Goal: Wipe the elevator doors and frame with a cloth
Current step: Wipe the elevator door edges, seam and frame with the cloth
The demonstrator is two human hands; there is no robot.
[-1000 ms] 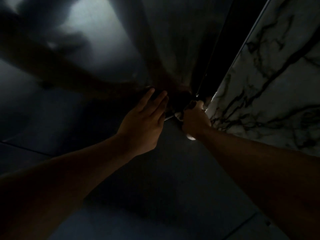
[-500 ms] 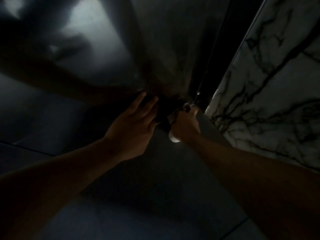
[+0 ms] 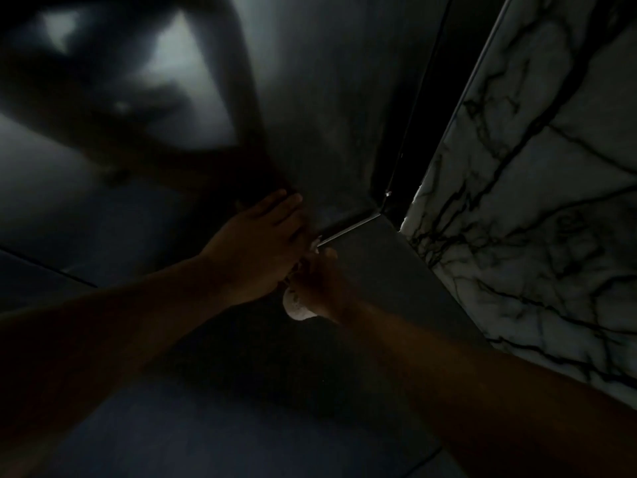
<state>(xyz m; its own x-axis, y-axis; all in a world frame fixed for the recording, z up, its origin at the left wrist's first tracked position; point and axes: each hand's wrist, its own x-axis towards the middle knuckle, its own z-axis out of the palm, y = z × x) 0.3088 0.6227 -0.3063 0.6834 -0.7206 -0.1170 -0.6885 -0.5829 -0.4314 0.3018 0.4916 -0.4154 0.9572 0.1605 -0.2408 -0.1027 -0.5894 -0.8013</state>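
Note:
The scene is very dark. A brushed steel elevator door (image 3: 327, 108) fills the upper middle and meets the dark floor along a thin bright sill line (image 3: 348, 230). My left hand (image 3: 262, 246) lies flat with straight fingers against the bottom of the door. Just to its right, my right hand (image 3: 322, 282) grips a bunched pale cloth (image 3: 297, 305) at the sill, with a lump of cloth showing under the palm. The dark door frame (image 3: 424, 132) runs up on the right.
A white marble wall (image 3: 537, 208) with black veins stands to the right of the frame. Dark floor tiles (image 3: 241, 391) with a faint seam spread below my arms. The door reflects blurred bright patches at the upper left.
My right hand with the cloth has slid left along the bottom of the door, from the frame corner to beside my left hand. The left hand stays flat on the door.

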